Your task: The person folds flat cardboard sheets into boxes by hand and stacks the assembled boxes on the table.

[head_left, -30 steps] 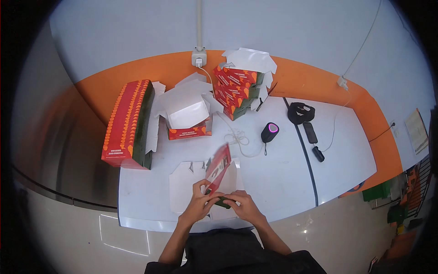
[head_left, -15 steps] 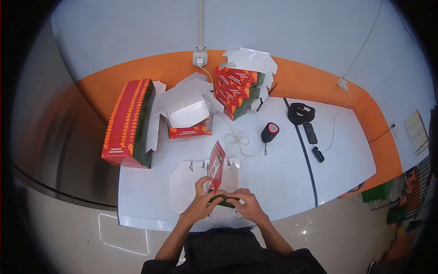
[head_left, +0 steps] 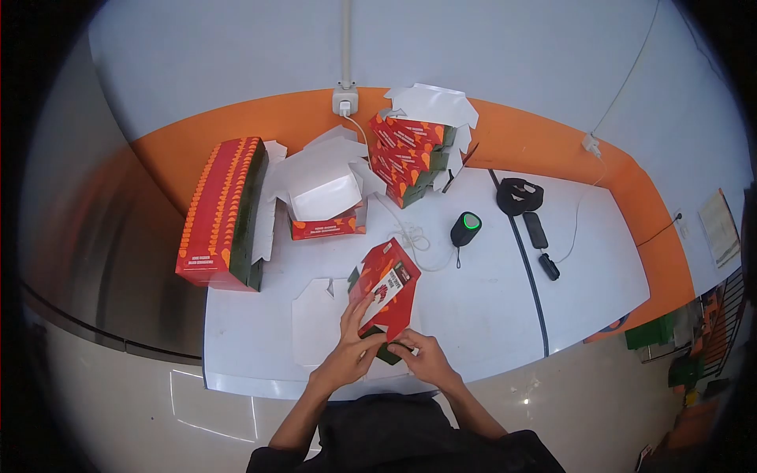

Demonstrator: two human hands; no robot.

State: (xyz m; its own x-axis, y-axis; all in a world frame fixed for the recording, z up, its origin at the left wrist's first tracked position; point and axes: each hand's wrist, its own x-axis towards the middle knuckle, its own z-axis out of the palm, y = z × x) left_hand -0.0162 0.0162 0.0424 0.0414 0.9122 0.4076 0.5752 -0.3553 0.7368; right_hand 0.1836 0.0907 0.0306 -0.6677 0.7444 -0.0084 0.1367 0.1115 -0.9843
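Note:
A red and green printed cardboard box [head_left: 402, 303], partly folded, stands tilted at the front of the table between my hands. My left hand [head_left: 347, 347] holds its left side, the fingers lying along the printed panel and the thumb near the green edge. My right hand [head_left: 428, 361] pinches the green flap at the box's lower right corner. Below and to the left lies a flat white cardboard sheet [head_left: 311, 331] with notched edges; the box and my hands cover part of it.
A long stack of red boxes [head_left: 217, 213] stands at the left. Open white-lined boxes [head_left: 327, 225] and a leaning box stack [head_left: 410, 158] stand behind. A black speaker [head_left: 466, 230], a cable [head_left: 414, 236], a black strap [head_left: 519, 195] and small black devices [head_left: 535, 230] lie to the right.
The box's printed panel has swung round from nearly edge-on to face up more broadly. Both hands stay close to their places on it. The speaker's ring light turned from red to green.

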